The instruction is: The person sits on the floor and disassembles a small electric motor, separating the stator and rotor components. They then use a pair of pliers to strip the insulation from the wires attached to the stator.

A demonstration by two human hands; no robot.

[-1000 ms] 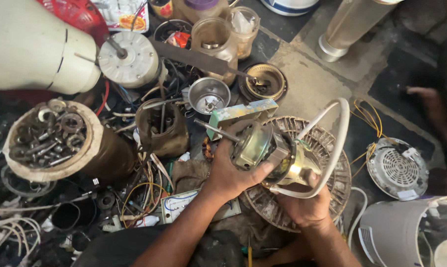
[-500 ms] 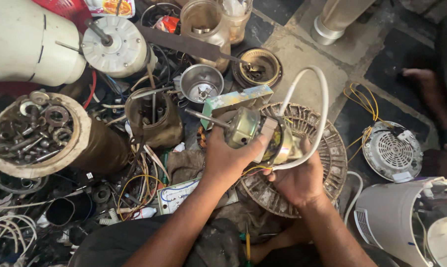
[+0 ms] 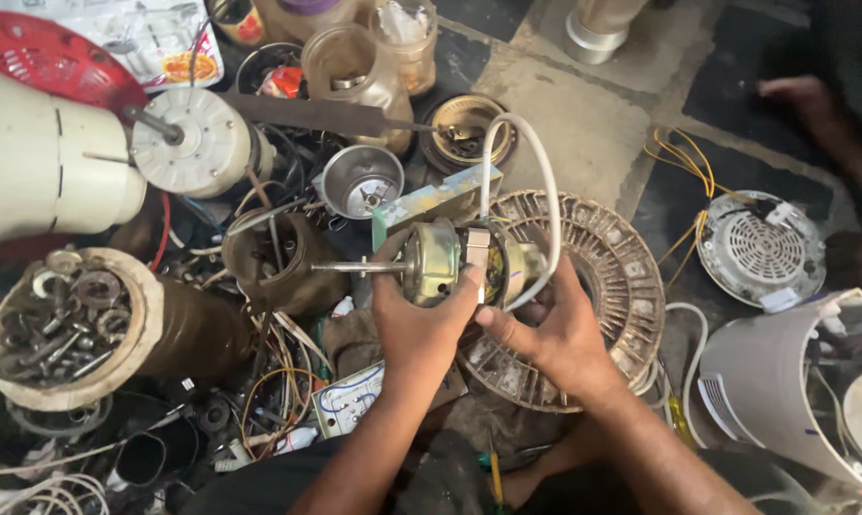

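Both hands hold a small brass-coloured electric motor lying on its side, its steel shaft pointing left. My left hand grips the motor's front housing from below. My right hand clasps the rear end, thumb against the middle band. A thick white cable loops up from the motor and back down on the right. Under the motor lies a round slotted fan guard, dusty and grey.
A tub of washers and nuts stands at left, a white motor and small metal bowl behind. Tangled wires cover the floor. A grey vented cover and white housing sit right. Another person's hand rests at top right.
The motor has been turned from tilted to lying level, its shaft now pointing left. Both hands shifted with it, and the white cable loop swung upright.
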